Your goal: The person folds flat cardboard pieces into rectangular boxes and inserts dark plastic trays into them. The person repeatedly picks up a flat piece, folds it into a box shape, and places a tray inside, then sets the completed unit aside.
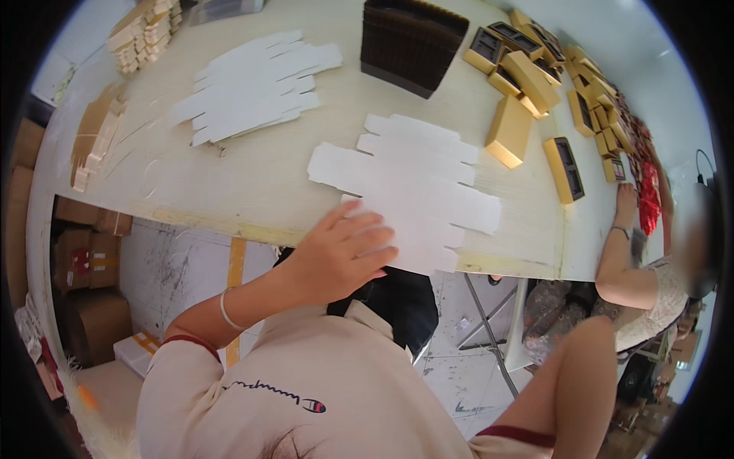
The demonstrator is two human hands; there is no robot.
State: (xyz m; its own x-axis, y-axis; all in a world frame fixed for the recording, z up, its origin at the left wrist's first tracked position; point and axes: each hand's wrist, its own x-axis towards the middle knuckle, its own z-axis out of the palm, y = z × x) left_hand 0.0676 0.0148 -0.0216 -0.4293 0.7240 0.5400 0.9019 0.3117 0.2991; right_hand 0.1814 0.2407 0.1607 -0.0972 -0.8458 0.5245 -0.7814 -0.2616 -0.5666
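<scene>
White card sheet (pixel 409 180): flat on the pale table (pixel 283 187), directly in front of the body; notched tabs on several sides; lower left part hidden beneath fingers; hard to tell whether just reaching the front edge or lapping past it.
Left hand (pixel 352 249): back upward, fingers extended and slightly parted over the sheet's near left part; faintly blurred; palm hidden, so pressing or merely hovering impossible to tell; no pinch visible.
Right hand: out of sight, gripping or relaxed impossible to say; only a bent bare arm (pixel 585 375) showing, cut off at the lower edge.
White pile (pixel 256 88): beyond the sheet, to the left; similar tabs, layers too merged to count.
Dark brown block (pixel 413 50): standing beyond the sheet, cut off by the upper edge; ridged, stack or container unclear.
Gold boxes (pixel 511 131): heaped to the right, some with dark insides, many half covered by others.
Tan card stacks (pixel 98 138): far left, apart from the white pile.
Co-worker's hand (pixel 627 197): at the right rim, near small gold boxes; grip unclear.
Red item (pixel 650 199): beside that arm, kind unreadable.
</scene>
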